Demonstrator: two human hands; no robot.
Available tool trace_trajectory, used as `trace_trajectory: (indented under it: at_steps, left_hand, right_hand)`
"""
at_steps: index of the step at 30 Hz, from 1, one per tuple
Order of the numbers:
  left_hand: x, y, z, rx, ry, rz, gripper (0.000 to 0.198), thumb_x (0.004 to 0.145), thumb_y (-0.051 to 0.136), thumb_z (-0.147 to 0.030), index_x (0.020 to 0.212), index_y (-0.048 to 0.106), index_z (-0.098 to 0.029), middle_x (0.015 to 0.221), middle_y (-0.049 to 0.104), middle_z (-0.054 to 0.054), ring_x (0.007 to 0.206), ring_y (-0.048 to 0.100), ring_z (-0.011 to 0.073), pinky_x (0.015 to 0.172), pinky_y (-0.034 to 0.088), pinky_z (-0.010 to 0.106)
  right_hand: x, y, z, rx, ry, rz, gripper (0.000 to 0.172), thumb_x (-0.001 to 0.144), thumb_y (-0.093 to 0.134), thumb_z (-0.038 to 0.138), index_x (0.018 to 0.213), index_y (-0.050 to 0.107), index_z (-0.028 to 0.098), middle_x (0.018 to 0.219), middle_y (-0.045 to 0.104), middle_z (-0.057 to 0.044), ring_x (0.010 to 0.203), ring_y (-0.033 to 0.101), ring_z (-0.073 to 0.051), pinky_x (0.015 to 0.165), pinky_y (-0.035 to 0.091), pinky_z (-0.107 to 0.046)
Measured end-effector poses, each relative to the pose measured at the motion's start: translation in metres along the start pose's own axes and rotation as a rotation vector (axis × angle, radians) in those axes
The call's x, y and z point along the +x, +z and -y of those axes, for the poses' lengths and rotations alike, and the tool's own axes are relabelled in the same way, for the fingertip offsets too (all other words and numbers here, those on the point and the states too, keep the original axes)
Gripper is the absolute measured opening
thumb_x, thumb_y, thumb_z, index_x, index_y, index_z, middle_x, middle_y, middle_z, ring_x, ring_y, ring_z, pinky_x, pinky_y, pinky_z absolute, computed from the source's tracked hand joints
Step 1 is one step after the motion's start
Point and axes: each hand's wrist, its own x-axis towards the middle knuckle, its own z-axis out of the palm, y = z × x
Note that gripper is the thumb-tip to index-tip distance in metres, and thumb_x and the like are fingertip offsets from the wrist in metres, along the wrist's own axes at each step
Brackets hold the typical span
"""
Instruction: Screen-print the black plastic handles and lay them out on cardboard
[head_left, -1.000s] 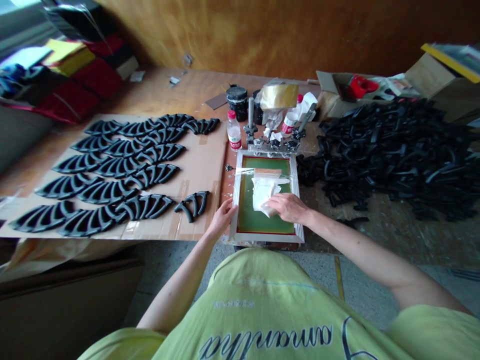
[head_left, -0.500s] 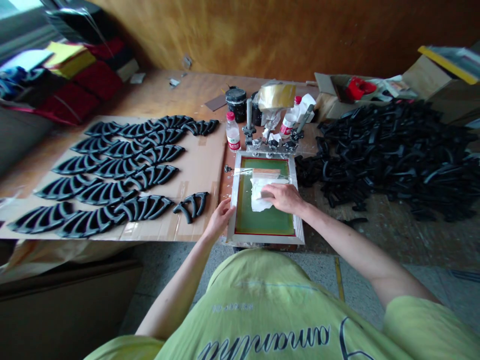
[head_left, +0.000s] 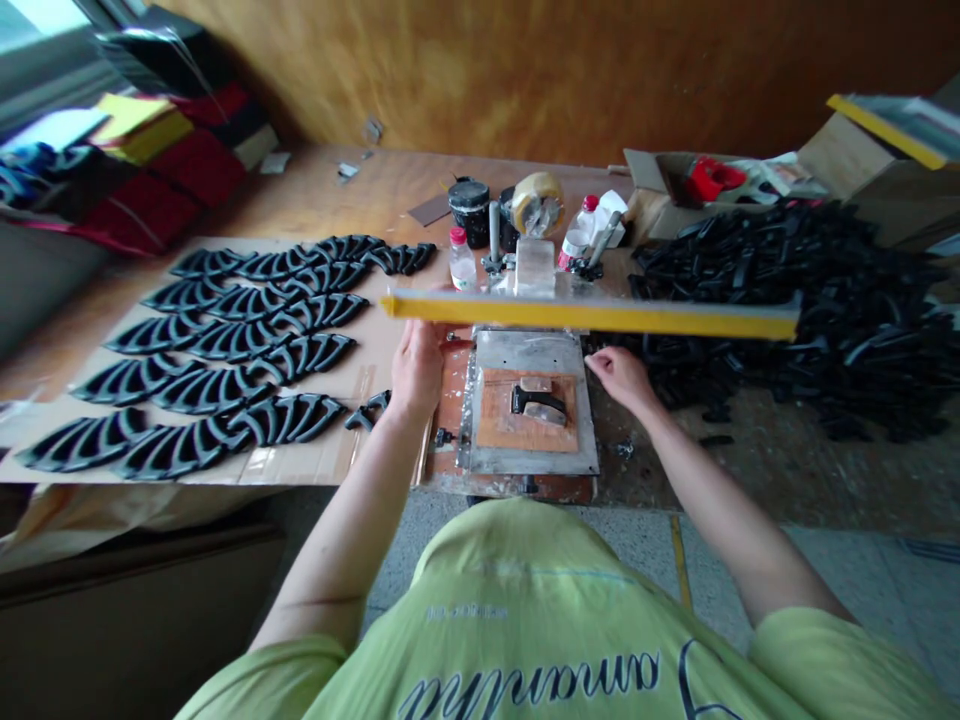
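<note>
A screen-printing frame [head_left: 600,315] is tilted up and seen nearly edge-on, its yellow-and-grey edge crossing the view. My left hand [head_left: 417,368] is closed at the left part of that edge, its fingertips hidden behind it. Below the frame's edge, my right hand [head_left: 621,378] is apart from it, its fingers curled together beside the base plate's right side; what they hold, if anything, is hidden. Between my hands lies a metal base plate [head_left: 525,350] bearing a wooden board [head_left: 499,430]. On the board's fixture rests one black curved plastic part [head_left: 547,402].
Rows of black plastic parts [head_left: 195,380] lie on cardboard [head_left: 397,345] at left. A big pile of them [head_left: 787,260] stands at right. Behind the plate are clamp posts [head_left: 494,232], a tape roll [head_left: 538,200], a red-capped bottle [head_left: 461,262] and a black tub [head_left: 470,212].
The frame has swung up from lying flat, uncovering the base plate and black part. My left hand moved up with it. My right hand left the white cloth and moved right.
</note>
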Motion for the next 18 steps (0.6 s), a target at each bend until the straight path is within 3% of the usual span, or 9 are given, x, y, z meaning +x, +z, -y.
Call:
trace_trajectory:
  at_steps: [3, 6, 8, 10, 11, 13, 16, 17, 18]
  left_hand:
    - [0.02, 0.013, -0.009, -0.025, 0.048, 0.018, 0.052, 0.092, 0.044, -0.065, 0.107, 0.059, -0.018, 0.085, 0.069, 0.006, 0.088, 0.068, 0.0184, 0.069, 0.056, 0.027]
    - [0.003, 0.015, 0.009, -0.052, 0.021, -0.047, 0.051, 0.091, 0.047, -0.063, 0.118, 0.052, -0.02, 0.094, 0.071, 0.007, 0.085, 0.068, 0.0168, 0.066, 0.056, 0.026]
    - [-0.028, 0.014, 0.035, -0.022, -0.206, -0.006, 0.053, 0.089, 0.053, -0.063, 0.118, 0.054, -0.02, 0.099, 0.072, 0.009, 0.086, 0.07, 0.0182, 0.065, 0.055, 0.026]
    - [-0.065, 0.013, 0.065, 0.02, -0.61, 0.168, 0.056, 0.083, 0.062, -0.063, 0.113, 0.06, -0.016, 0.101, 0.073, 0.015, 0.09, 0.071, 0.0233, 0.065, 0.056, 0.029]
    - [-0.082, 0.012, 0.078, -0.003, -0.741, 0.2, 0.056, 0.082, 0.062, -0.063, 0.112, 0.061, -0.016, 0.106, 0.073, 0.016, 0.095, 0.071, 0.0252, 0.067, 0.057, 0.031]
    - [-0.104, 0.008, 0.097, -0.091, -0.848, 0.164, 0.052, 0.085, 0.06, -0.061, 0.109, 0.062, -0.016, 0.111, 0.072, 0.016, 0.097, 0.07, 0.0252, 0.07, 0.058, 0.032]
    - [-0.103, -0.021, 0.108, -0.098, -0.762, 0.009, 0.042, 0.088, 0.059, -0.054, 0.103, 0.06, -0.015, 0.108, 0.073, 0.013, 0.086, 0.073, 0.0209, 0.066, 0.058, 0.029]
    - [-0.097, -0.039, 0.109, -0.035, -0.711, -0.042, 0.04, 0.088, 0.06, -0.053, 0.1, 0.059, -0.015, 0.106, 0.073, 0.013, 0.081, 0.073, 0.0198, 0.063, 0.058, 0.028]
    - [-0.09, -0.06, 0.109, 0.045, -0.659, -0.095, 0.039, 0.088, 0.059, -0.053, 0.098, 0.058, -0.015, 0.104, 0.073, 0.012, 0.077, 0.073, 0.0189, 0.061, 0.057, 0.027]
  right_hand:
    - [-0.034, 0.037, 0.025, -0.121, -0.12, 0.176, 0.028, 0.09, 0.063, 0.044, 0.089, 0.067, 0.016, 0.101, 0.066, -0.012, 0.098, 0.061, -0.024, 0.088, 0.046, -0.033]
    - [-0.048, 0.049, 0.053, -0.225, -0.093, 0.24, 0.021, 0.095, 0.056, 0.035, 0.092, 0.064, 0.015, 0.098, 0.067, -0.014, 0.096, 0.062, -0.024, 0.084, 0.045, -0.032]
    - [-0.053, 0.048, 0.072, -0.21, 0.021, 0.234, 0.022, 0.099, 0.048, 0.034, 0.098, 0.061, 0.016, 0.092, 0.068, -0.013, 0.088, 0.063, -0.023, 0.076, 0.045, -0.031]
    - [-0.062, 0.048, 0.093, -0.143, 0.068, 0.174, 0.023, 0.101, 0.043, 0.033, 0.102, 0.059, 0.016, 0.091, 0.069, -0.012, 0.086, 0.063, -0.023, 0.073, 0.045, -0.03]
    - [-0.068, 0.05, 0.103, -0.103, 0.028, 0.141, 0.023, 0.101, 0.043, 0.033, 0.102, 0.059, 0.017, 0.093, 0.069, -0.011, 0.088, 0.063, -0.022, 0.074, 0.046, -0.03]
    - [-0.079, 0.056, 0.115, -0.014, -0.189, 0.13, 0.02, 0.101, 0.044, 0.03, 0.101, 0.06, 0.018, 0.099, 0.068, -0.01, 0.095, 0.062, -0.022, 0.079, 0.047, -0.03]
    - [-0.085, 0.057, 0.091, 0.078, -0.493, 0.171, 0.019, 0.099, 0.046, 0.021, 0.102, 0.065, 0.022, 0.108, 0.068, -0.006, 0.104, 0.059, -0.02, 0.091, 0.046, -0.031]
    - [-0.084, 0.052, 0.069, 0.064, -0.484, 0.161, 0.022, 0.097, 0.046, 0.017, 0.103, 0.066, 0.023, 0.11, 0.068, -0.006, 0.106, 0.058, -0.02, 0.094, 0.045, -0.032]
    - [-0.082, 0.044, 0.041, 0.025, -0.382, 0.119, 0.025, 0.096, 0.045, 0.014, 0.104, 0.068, 0.022, 0.112, 0.067, -0.007, 0.107, 0.057, -0.02, 0.095, 0.045, -0.033]
